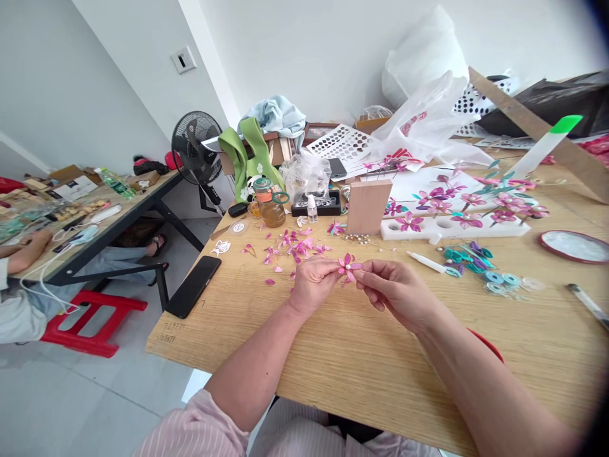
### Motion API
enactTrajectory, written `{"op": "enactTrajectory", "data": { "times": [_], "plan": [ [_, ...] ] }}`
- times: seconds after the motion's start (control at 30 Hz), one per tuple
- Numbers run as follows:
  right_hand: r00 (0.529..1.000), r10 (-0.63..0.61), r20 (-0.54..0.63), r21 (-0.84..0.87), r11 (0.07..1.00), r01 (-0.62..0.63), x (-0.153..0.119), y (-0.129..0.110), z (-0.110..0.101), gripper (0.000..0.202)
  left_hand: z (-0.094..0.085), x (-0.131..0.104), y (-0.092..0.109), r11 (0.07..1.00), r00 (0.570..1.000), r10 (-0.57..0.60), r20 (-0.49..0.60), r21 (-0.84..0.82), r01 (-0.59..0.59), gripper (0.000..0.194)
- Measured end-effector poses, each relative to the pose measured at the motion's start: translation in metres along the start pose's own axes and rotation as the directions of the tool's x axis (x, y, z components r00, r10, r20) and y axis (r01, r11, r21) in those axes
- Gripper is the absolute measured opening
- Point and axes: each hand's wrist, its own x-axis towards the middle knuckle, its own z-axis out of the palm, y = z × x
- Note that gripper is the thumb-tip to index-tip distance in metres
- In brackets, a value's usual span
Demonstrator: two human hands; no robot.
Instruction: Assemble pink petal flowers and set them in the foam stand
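Note:
Between my two hands, over the wooden table (pixel 361 355), is a small pink flower (pixel 349 267) with a pale bead at its centre. My left hand (pixel 314 282) pinches it from the left, fingers curled in. From the right, my right hand (pixel 392 285) grips a petal between thumb and fingertips. Loose pink petals (pixel 297 244) lie scattered just beyond my left hand. Behind my right hand a white foam block (pixel 457 230) holds finished-looking pink flowers, beside an upright wooden block (pixel 368 208).
A black phone (pixel 194 287) lies at the left table edge. Further back are a jar (pixel 271 206), a small clear bottle (pixel 312 209) and a fan (pixel 197 149). At right are a white pen (pixel 432 263), ribbon pieces and a round dish (pixel 575 245). Another person sits far left.

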Motion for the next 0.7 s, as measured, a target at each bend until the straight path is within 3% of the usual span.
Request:
{"op": "enactTrajectory", "data": {
  "times": [0.33,0.5,0.7],
  "plan": [
    [1.0,0.009,0.024,-0.019,1.0,-0.009,0.0,0.0,-0.001,0.032,0.0,0.0,0.0,1.0,1.0,-0.002,0.001,-0.005,0.002,0.026],
    [0.995,0.076,0.06,-0.078,0.994,-0.071,-0.003,-0.007,-0.004,0.037,0.002,0.0,-0.001,0.998,1.0,0.004,0.004,-0.056,-0.004,0.024],
    [0.999,0.035,0.004,-0.124,0.992,-0.034,0.0,-0.007,-0.014,0.04,0.003,-0.002,-0.002,0.99,0.995,-0.059,0.076,-0.122,0.068,0.022]
  ]
}}
